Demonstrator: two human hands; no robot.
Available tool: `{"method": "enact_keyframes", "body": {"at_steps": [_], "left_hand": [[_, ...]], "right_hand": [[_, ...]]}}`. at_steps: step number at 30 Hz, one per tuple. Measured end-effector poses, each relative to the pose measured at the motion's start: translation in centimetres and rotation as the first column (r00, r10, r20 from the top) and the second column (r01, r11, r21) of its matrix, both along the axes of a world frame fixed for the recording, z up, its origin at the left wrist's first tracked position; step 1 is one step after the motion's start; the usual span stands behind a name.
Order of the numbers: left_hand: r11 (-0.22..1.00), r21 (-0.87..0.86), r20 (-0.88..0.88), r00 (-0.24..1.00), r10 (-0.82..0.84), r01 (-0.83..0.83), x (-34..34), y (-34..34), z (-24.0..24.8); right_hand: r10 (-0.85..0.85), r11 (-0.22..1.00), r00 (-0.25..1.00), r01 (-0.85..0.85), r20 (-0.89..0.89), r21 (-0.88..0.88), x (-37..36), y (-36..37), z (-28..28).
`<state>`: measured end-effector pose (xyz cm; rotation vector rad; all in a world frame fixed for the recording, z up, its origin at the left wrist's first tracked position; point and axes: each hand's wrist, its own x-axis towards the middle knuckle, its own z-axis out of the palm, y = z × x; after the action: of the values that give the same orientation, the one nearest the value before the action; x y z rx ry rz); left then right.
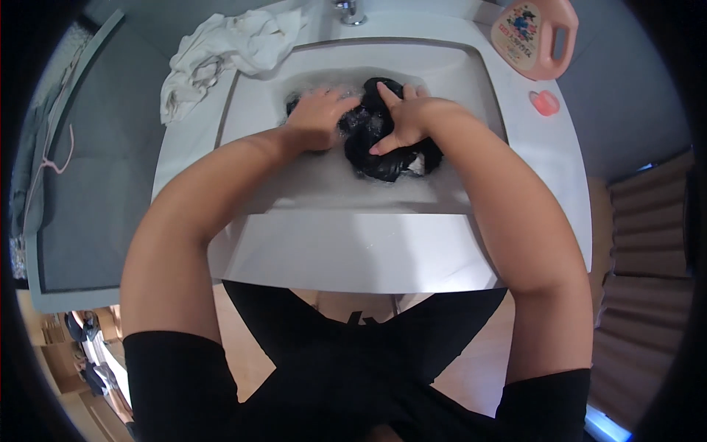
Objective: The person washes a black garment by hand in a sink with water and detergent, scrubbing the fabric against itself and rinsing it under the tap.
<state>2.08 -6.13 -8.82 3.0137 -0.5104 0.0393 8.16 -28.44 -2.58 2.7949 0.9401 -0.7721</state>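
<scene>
At the far left, a crumpled white cloth [232,51] lies over the corner of the countertop [353,254], its edge against the basin rim; it is probably parked there to stay out of the water. Next comes the basin [247,121], holding cloudy, sudsy water. The left hand [322,118] is palm down on the left part of a soaked black cloth [359,151], fingers toward the far right; whether they close on any fabric I cannot tell. Beyond, the faucet [352,13] stands at the far edge.

The black cloth sits partly under water, around the basin's middle. Its long axis slants from far left to near right, with a thick fold running far to near at its right; bunched so, it has no clear front. A small pale patch shows near its near right end. The right hand [412,118] reaches over that fold, thumb and forefinger spread wide, seemingly to press and steady the slippery bulk.

Farther right, a pink bottle [536,40] and a small pink cap [545,103] rest on the countertop, likely kept within reach.
</scene>
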Motion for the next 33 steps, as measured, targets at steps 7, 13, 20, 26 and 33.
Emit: {"method": "enact_keyframes", "body": {"at_steps": [7, 13, 20, 26, 33], "left_hand": [[0.989, 0.145, 0.152, 0.987, -0.045, 0.023, 6.2, -1.6, -0.9], [0.957, 0.277, -0.178, 0.973, 0.144, -0.09, 7.5, -6.9, 3.3], [0.97, 0.127, -0.209, 0.95, 0.231, -0.208, 0.8, -1.6, 8.9], [0.961, 0.171, -0.073, 0.97, 0.231, -0.216, -8.0, 2.2, 9.9], [0.984, 0.127, -0.267, 0.96, -0.088, 0.125, -10.0, -0.2, 7.8]], "right_hand": [[-0.148, 0.988, 0.985, 0.144, 0.094, 0.048, 0.4, -0.5, 0.3], [-0.301, 0.953, 0.923, 0.297, 0.242, 0.053, 1.2, -1.0, 1.0], [-0.405, 0.913, 0.808, 0.33, 0.429, 0.241, 2.8, -2.2, 0.6], [-0.421, 0.907, 0.785, 0.362, 0.455, 0.214, 1.9, -1.5, 1.9], [-0.034, 0.993, 0.98, 0.011, 0.198, 0.119, 3.0, -1.2, -0.4]]}}
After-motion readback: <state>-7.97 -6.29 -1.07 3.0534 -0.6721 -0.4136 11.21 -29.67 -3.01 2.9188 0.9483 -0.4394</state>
